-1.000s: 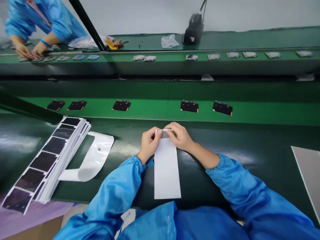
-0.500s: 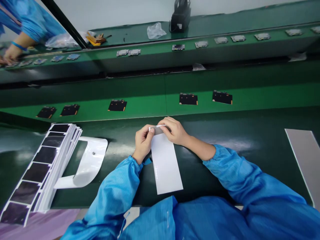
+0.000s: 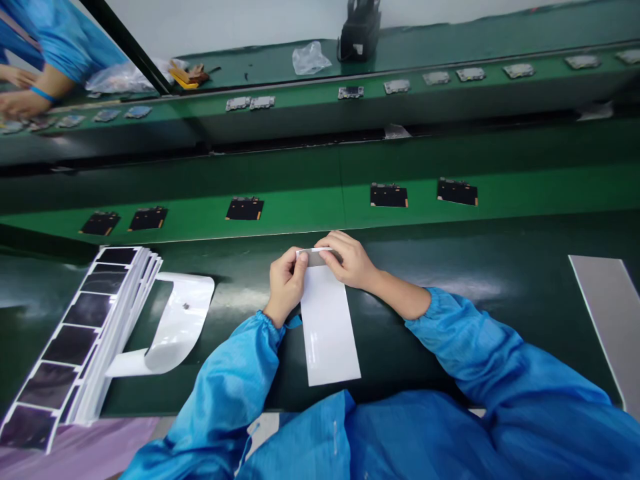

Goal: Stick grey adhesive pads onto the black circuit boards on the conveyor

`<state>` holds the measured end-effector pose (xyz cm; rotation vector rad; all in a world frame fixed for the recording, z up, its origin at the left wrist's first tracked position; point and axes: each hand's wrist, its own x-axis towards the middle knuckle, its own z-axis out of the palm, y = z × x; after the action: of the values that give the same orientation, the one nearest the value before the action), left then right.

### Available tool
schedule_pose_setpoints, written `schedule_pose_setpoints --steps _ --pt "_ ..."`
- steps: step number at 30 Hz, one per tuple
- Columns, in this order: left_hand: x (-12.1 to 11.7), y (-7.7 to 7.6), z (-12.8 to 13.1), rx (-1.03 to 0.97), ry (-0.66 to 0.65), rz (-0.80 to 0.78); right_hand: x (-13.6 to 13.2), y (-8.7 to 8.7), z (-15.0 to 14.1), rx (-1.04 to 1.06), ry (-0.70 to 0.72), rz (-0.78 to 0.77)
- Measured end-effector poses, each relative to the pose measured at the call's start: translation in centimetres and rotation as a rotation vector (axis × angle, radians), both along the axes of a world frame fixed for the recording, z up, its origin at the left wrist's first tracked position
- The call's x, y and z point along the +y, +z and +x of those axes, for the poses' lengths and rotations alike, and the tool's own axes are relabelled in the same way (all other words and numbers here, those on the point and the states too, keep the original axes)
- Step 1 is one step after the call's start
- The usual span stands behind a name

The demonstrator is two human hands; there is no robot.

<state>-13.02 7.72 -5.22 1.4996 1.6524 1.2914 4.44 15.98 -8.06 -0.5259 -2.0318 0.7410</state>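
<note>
A long white sheet [image 3: 330, 327] with a grey strip across its far end hangs towards me over the dark green bench. My left hand [image 3: 287, 280] pinches the sheet's far left corner between thumb and fingers. At the far right corner, my right hand [image 3: 350, 260] is closed on the same edge, its thumb below and fingertips on top. Left of my hands lies a curled glossy white strip [image 3: 185, 320]. Beside it is a stack of white sheets with black rectangles [image 3: 75, 343].
Black circuit boards [image 3: 389, 195] lie on the green conveyor belt [image 3: 300, 213] beyond the bench. Lighter boards [image 3: 397, 87] line a second belt farther back. A grey panel [image 3: 607, 313] rests at the right. At the upper left is a co-worker's hand [image 3: 25, 105].
The black boards have shifted right along the near belt, and the far boards slightly left. The sheet's near end has swung a little left. The co-worker's hand has lifted.
</note>
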Motion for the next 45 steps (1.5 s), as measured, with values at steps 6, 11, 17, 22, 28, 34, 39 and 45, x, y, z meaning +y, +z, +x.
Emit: schedule_pose_setpoints --steps 6,11,17,22,28,34,39,45 --pt "0.2 0.1 0.1 0.037 0.013 -0.006 -0.1 0.0 -0.1 0.009 -0.028 0.019" --pt "0.0 0.0 0.2 0.073 -0.048 -0.033 -0.1 0.3 0.1 -0.007 -0.124 0.131" --pt "-0.1 0.0 0.2 0.060 -0.076 -0.088 -0.2 0.4 0.1 -0.089 -0.112 0.161" --pt "-0.1 -0.1 0.0 0.000 -0.079 -0.097 -0.2 0.1 0.0 -0.092 -0.090 0.163" --pt "-0.1 0.4 0.3 0.072 -0.059 -0.090 -0.5 0.4 0.0 -0.167 -0.063 0.126" --pt "-0.2 0.4 0.4 0.149 -0.079 -0.104 -0.6 1.3 -0.2 0.053 -0.061 0.020" --pt "-0.1 0.4 0.4 0.152 -0.093 -0.108 -0.5 1.0 -0.2 0.014 -0.001 -0.037" --pt "0.0 0.1 0.1 0.145 -0.093 -0.094 -0.5 0.6 -0.3 -0.105 -0.003 -0.031"
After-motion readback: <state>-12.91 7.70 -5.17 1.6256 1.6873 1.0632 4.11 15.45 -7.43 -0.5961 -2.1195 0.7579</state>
